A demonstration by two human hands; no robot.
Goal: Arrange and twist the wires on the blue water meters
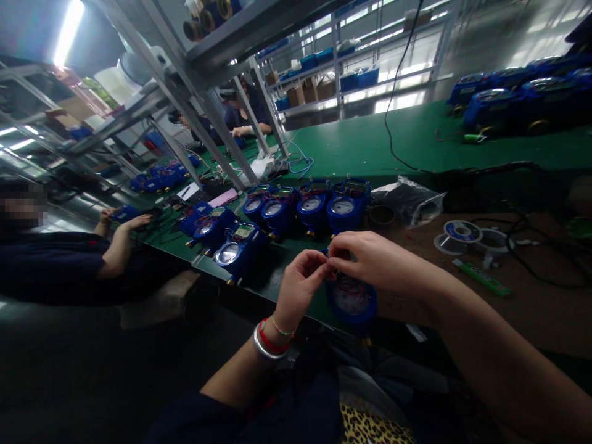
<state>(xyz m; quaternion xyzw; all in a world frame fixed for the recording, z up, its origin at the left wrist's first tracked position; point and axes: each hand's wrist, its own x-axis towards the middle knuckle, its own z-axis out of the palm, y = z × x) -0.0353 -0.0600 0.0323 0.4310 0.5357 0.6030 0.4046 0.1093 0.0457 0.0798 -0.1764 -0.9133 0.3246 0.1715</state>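
A blue water meter (354, 302) with a round dial and loose thin red wires sits at the bench edge in front of me. Over its upper part, my left hand (303, 283) and my right hand (365, 259) meet with fingertips pinched close together. Whatever lies between the fingertips is too small and too covered to make out, though wires show just beneath them. Just beyond my hands stands a row of similar blue meters (345, 209) with wires and small display boards. Another blue meter (238, 253) rests to the left of my left hand.
On a brown board (407, 253) to the right lie a solder wire spool (457, 234), a green tube (483, 277) and a clear plastic bag (411, 200). More blue meters (494, 105) stand far right. A co-worker's hands (124, 222) hold a blue part at left. Metal shelf posts (222, 135) rise behind.
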